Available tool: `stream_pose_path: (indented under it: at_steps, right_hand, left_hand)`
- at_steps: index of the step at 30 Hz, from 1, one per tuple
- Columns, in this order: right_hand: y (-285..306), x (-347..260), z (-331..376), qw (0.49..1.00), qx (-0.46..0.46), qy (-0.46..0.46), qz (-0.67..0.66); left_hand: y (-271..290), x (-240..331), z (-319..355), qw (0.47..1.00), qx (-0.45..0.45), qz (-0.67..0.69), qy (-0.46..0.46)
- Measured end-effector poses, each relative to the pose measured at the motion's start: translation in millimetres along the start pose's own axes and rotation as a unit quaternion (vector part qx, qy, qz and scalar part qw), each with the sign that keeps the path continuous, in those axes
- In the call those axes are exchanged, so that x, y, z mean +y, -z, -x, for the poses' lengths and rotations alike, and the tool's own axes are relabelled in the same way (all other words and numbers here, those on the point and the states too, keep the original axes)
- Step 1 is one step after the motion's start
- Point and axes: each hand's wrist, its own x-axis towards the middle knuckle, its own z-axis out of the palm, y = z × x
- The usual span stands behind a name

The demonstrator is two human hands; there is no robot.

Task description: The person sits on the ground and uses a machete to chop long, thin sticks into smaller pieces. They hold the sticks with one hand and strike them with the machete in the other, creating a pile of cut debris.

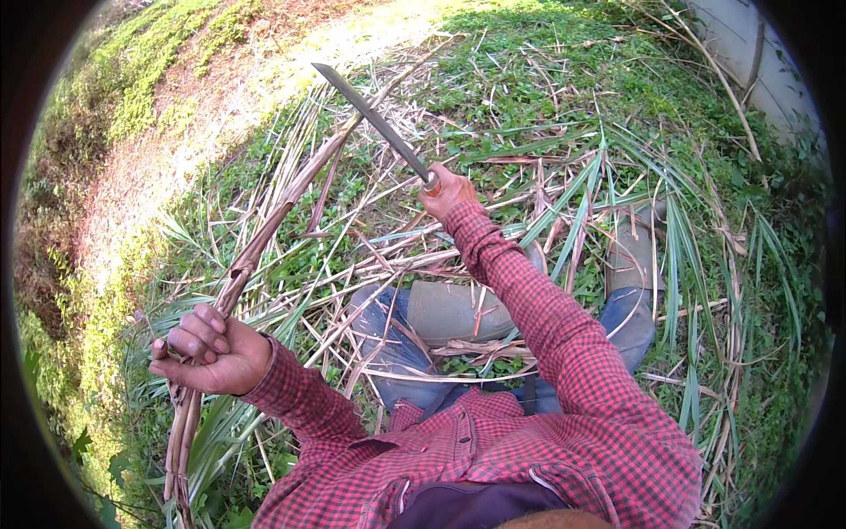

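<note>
**Dry stalk (262,240) in left hand (210,351), machete (384,126) in right hand (449,192)**

The grassy ground (546,97) extends beyond the dark circular rim, which also cuts off the pale wall (749,57) at upper right. The checked shirt (520,458) is cropped by the lower edge. Long leaves and dry litter partly cover the rubber boots (460,314). The dry stalk runs diagonally from lower left toward upper center; its thin far end is hard to separate from the litter.

The machete points to the upper left. Its blade crosses the stalk in this view; whether they touch cannot be told. The handle is mostly hidden.

Right hand: fingers wrapped tightly around the handle; fingertips concealed. Left hand: fingers curled around the stalk, which emerges above and below the fist; palm contact is hidden.
</note>
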Motion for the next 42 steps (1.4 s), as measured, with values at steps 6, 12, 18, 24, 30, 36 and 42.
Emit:
stream_pose_path:
  at_steps: [6,12,18,24,30,36,42]
  right_hand:
    - [1.2,24.4,-58.0,0.977,-0.018,-0.209,-0.047]
    - [-7.8,30.7,20.3,0.989,0.004,-0.143,-0.043]
    - [-13.1,19.0,105.7,0.982,0.071,-0.058,-0.165]
    - [-21.6,-66.1,147.5,0.958,0.072,0.060,-0.272]
    - [-48.5,-106.5,142.1,0.937,0.119,0.099,-0.313]
    - [-88.7,-89.4,93.2,0.906,0.172,-0.014,-0.386]
    - [-102.0,-95.8,71.6,0.861,0.212,0.008,-0.462]
  left_hand:
    - [5.9,5.7,-0.1,0.998,0.049,-0.025,0.029]
    - [17.0,-0.3,2.1,0.993,0.103,-0.037,0.033]
    - [-2.5,-2.6,13.3,0.993,0.098,-0.061,0.029]
    - [-37.3,-11.2,23.0,0.992,0.096,-0.085,0.003]
    - [-56.6,-12.5,25.0,0.985,0.148,-0.084,0.004]
    - [-69.5,-13.7,30.4,0.979,0.179,-0.100,-0.003]
    - [-74.7,-13.4,38.2,0.981,0.171,-0.090,-0.006]
